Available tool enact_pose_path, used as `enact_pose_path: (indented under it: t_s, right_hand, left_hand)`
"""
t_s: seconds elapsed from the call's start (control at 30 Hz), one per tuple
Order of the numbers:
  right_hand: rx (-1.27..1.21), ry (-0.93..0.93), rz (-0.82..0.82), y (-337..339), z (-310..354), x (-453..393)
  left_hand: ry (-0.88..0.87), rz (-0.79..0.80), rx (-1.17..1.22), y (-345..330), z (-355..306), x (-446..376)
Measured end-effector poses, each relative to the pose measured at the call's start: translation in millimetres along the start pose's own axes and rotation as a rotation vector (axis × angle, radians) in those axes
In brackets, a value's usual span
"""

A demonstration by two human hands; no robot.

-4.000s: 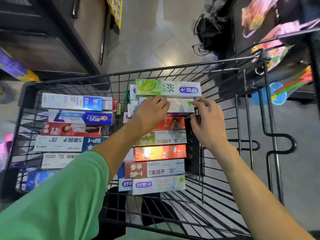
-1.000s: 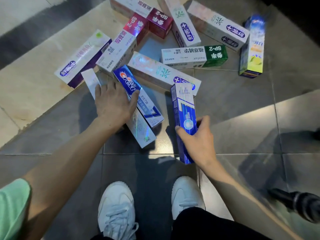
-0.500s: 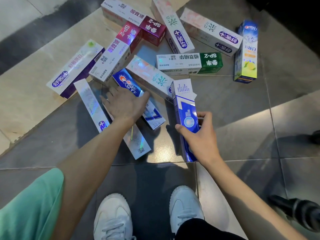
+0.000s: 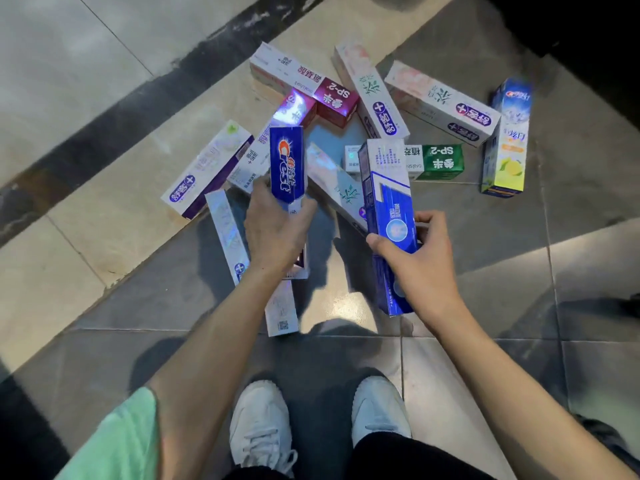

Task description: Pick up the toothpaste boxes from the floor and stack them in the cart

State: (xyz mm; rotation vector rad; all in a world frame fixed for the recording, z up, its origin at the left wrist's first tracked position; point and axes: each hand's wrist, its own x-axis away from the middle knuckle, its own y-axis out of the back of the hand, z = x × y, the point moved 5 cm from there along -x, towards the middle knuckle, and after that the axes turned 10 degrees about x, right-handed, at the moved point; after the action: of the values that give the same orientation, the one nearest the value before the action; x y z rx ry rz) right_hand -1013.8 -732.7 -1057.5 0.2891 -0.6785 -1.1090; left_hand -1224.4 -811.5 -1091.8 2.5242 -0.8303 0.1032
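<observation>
Toothpaste boxes lie scattered over the tiled floor [image 4: 104, 237] ahead of me, and two of them are up in my hands. My left hand [image 4: 273, 233] grips a blue Crest box [image 4: 287, 164] near its lower end; the fingers are curled round it, thumb on the right edge, and the box points away from me, lifted above the pile. My right hand [image 4: 426, 265] holds a longer blue-and-white box [image 4: 389, 209] around its middle, thumb across the near left edge and fingers wrapped behind; I can see only one fingertip past the right side. This box also points away from me, its far end white with small print.

Below my left hand, a pale holographic box [image 4: 227, 230] lies on the floor, and another white box [image 4: 282, 310] shows under my wrist. Further out, a white-and-purple box [image 4: 207, 168] lies at the left. Two maroon SP-2 boxes [image 4: 322, 91] meet near the top of the pile. Two white boxes with purple logos [image 4: 443, 102] angle off to the right, a green SP-2 box [image 4: 436, 161] sits partly hidden behind the box in my right hand, and a box with a lemon picture [image 4: 507, 147] lies at the far right, apart from the others.

My white shoes [image 4: 259, 420] stand at the bottom of the view, with a green sleeve [image 4: 117, 441] at lower left.
</observation>
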Motion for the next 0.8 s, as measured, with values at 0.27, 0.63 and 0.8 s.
enact_pose_path:
  t_s: [0.27,0.63,0.8]
  right_hand:
    - [-0.089,0.051,0.028,113,186,73]
    - [-0.274,0.067,-0.065,372,507,302]
    - [-0.308,0.034,-0.194,460,527,385]
  left_hand:
    - [0.071,0.033,0.271,114,-213,65]
    - [0.047,0.154,0.539,287,-631,249]
    - [-0.039,0.439,0.581,286,-718,329]
